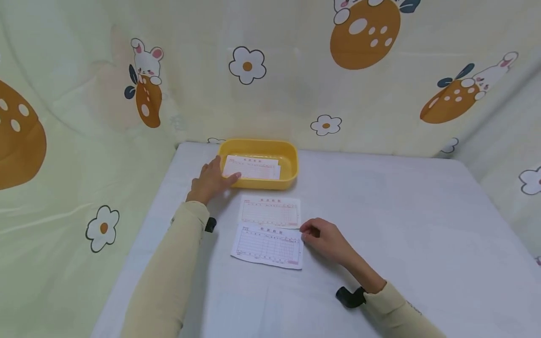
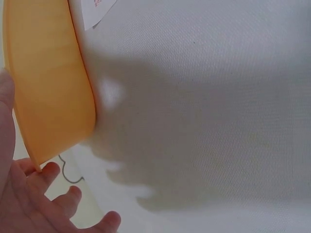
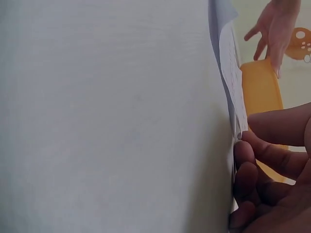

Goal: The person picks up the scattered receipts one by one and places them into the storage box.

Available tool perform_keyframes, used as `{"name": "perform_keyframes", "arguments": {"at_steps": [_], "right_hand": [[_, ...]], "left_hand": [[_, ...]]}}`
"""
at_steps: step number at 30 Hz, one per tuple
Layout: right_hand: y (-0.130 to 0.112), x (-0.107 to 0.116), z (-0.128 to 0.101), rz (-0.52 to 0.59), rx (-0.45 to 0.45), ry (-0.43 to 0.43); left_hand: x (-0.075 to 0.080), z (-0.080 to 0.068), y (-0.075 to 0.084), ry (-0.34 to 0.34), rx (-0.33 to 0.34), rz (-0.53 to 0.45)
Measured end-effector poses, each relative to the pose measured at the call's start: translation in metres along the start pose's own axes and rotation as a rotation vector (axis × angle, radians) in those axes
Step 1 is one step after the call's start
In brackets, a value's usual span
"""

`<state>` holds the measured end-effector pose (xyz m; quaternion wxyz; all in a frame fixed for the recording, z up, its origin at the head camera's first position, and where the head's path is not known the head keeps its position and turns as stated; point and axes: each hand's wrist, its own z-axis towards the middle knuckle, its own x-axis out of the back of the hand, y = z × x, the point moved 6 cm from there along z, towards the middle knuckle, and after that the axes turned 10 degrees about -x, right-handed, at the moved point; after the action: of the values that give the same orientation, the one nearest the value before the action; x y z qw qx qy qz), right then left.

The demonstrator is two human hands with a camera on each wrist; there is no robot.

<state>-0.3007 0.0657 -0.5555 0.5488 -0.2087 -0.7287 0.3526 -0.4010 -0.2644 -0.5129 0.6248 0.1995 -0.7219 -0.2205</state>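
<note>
Two printed forms lay on the white tablecloth (image 1: 401,225), one above the other, just in front of a yellow plastic tray (image 1: 290,164). The right hand (image 1: 323,237) sat at the right edge of the nearer form (image 1: 268,246), fingers curled, with the fingertips (image 3: 245,150) touching that edge; whether they actually pinched the sheet could not be told. The farther form (image 1: 270,211) lay untouched between the nearer one and the tray, near both hands.

The left hand (image 1: 211,180) rested with loosely spread fingers against the tray's left end, its thumb reaching over the rim onto the stack of forms (image 1: 252,168) inside.

The left wrist view showed what the head view did not: the tray's outer wall (image 2: 48,92) up close and the fingers (image 2: 48,174) straight beside its corner. The right wrist view showed the form's edge (image 3: 232,82) lifted slightly off the cloth. Rabbit-and-flower fabric (image 1: 253,70) hung behind the table.
</note>
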Motion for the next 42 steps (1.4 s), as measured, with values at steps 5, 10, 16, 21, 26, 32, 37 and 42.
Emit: {"name": "perform_keyframes", "arguments": {"at_steps": [5,10,16,21,26,32,37,42], "right_hand": [[-0.004,-0.002,0.002,-0.045,-0.016,0.013],[-0.003,-0.004,0.004,-0.093,-0.056,0.019],[-0.003,-0.002,0.001,-0.063,-0.078,0.009],[0.005,0.003,0.000,0.021,-0.118,-0.005],[0.006,0.008,-0.001,0.107,-0.082,-0.032],[0.004,0.016,0.001,0.189,-0.080,-0.045],[-0.002,0.026,0.005,0.217,-0.093,-0.052],[-0.009,0.042,0.016,0.216,-0.075,-0.035]], "left_hand": [[0.002,-0.002,0.002,0.005,0.006,-0.009],[0.004,-0.003,0.005,0.009,-0.011,-0.012],[0.004,-0.001,0.004,0.004,-0.005,-0.006],[0.004,0.002,0.004,0.005,-0.034,-0.006],[0.003,0.003,0.003,-0.002,-0.033,0.001],[0.005,0.002,0.002,-0.002,-0.039,0.010],[0.005,-0.002,0.003,-0.003,-0.041,0.006],[0.002,-0.002,0.001,0.003,-0.022,0.002]]}}
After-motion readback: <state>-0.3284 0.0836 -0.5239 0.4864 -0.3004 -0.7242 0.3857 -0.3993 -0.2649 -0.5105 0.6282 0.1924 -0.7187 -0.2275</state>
